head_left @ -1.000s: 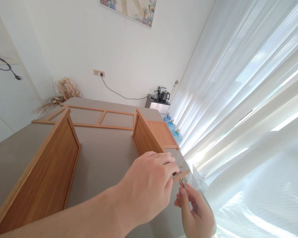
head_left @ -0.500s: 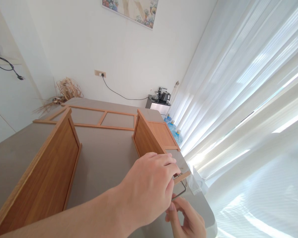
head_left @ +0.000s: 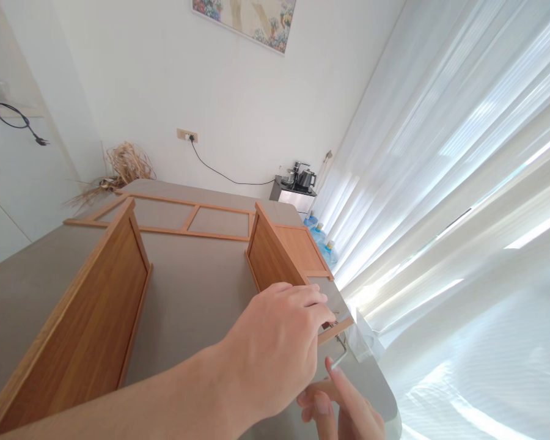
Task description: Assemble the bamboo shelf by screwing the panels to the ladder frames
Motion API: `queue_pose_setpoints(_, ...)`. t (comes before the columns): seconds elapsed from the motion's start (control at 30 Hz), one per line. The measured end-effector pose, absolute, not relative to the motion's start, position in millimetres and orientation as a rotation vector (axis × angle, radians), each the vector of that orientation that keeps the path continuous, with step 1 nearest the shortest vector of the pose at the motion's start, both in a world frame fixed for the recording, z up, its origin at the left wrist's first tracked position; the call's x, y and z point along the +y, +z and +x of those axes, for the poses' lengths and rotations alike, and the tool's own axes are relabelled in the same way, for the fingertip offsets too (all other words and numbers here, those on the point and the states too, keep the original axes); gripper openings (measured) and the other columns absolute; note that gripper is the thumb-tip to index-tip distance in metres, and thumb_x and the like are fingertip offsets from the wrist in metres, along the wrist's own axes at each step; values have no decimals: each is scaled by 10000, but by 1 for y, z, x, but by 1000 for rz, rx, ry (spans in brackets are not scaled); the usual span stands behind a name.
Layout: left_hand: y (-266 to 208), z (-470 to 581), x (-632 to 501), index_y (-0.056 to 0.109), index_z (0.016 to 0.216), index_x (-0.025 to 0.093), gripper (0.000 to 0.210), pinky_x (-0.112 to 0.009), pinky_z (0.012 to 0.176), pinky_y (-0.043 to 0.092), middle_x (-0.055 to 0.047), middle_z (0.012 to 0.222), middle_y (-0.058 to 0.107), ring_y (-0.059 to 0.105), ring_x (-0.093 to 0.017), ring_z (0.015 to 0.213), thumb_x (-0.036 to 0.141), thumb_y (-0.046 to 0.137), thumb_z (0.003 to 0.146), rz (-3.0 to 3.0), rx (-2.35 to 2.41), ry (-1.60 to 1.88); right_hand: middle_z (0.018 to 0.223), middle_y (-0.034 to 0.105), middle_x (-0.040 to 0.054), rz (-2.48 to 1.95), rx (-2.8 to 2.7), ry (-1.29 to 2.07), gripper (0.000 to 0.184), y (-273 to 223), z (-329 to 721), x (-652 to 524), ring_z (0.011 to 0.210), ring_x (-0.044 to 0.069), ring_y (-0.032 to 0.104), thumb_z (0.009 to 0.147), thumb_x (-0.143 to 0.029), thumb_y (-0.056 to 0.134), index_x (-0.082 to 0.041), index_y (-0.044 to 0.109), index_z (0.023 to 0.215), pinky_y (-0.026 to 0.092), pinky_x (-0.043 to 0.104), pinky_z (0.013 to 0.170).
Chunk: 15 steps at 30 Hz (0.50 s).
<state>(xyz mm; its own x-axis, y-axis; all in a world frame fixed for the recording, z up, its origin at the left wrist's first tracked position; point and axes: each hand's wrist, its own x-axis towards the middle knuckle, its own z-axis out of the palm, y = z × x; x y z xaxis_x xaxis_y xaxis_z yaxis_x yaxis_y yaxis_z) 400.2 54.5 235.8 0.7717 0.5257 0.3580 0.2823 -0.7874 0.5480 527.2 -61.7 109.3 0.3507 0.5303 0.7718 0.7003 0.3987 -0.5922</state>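
Observation:
My left hand [head_left: 282, 342] is closed over the near end of an upright wooden panel [head_left: 275, 250], its fingers bent round the top edge. Just beyond those fingertips a narrow wooden rail [head_left: 338, 330] sticks out to the right. A bent metal hex key [head_left: 341, 355] stands with one end at this rail. My right hand [head_left: 346, 406] is below it, fingers apart, the extended index fingertip touching the free end of the key. The fastener under the key cannot be made out.
A second upright wooden panel [head_left: 87, 305] stands at left on the grey table [head_left: 192, 287]. A ladder-like wooden frame [head_left: 190, 220] and a flat panel [head_left: 305, 250] lie toward the back. White curtains [head_left: 440, 201] hang along the right; water bottles [head_left: 325, 247] stand beyond the table.
My right hand has let its pinch on the hex key go; thumb and index have spread, the index against the key's end. The left hand keeps its hold on the panel.

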Motion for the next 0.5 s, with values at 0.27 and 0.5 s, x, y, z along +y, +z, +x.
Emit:
queue_pose_setpoints(0.27,237,401,56,769,1140,221,437,-431,1120,528,-24,1308,722,637,-239,1284,26,435,935,2511,609,709,666,704,-49,-1304,-1310,-237,562,125,545,-53,538,123,646,963,-118,606,-328,561,1483,565,271,559)
queue_pose_setpoints(0.5,238,400,54,777,1092,222,427,-453,1114,532,-28,1310,721,638,-248,1286,41,418,947,2518,593,738,757,714,-21,-1370,-1213,-194,391,127,556,-55,559,112,654,980,-186,621,-287,655,1356,554,258,527)
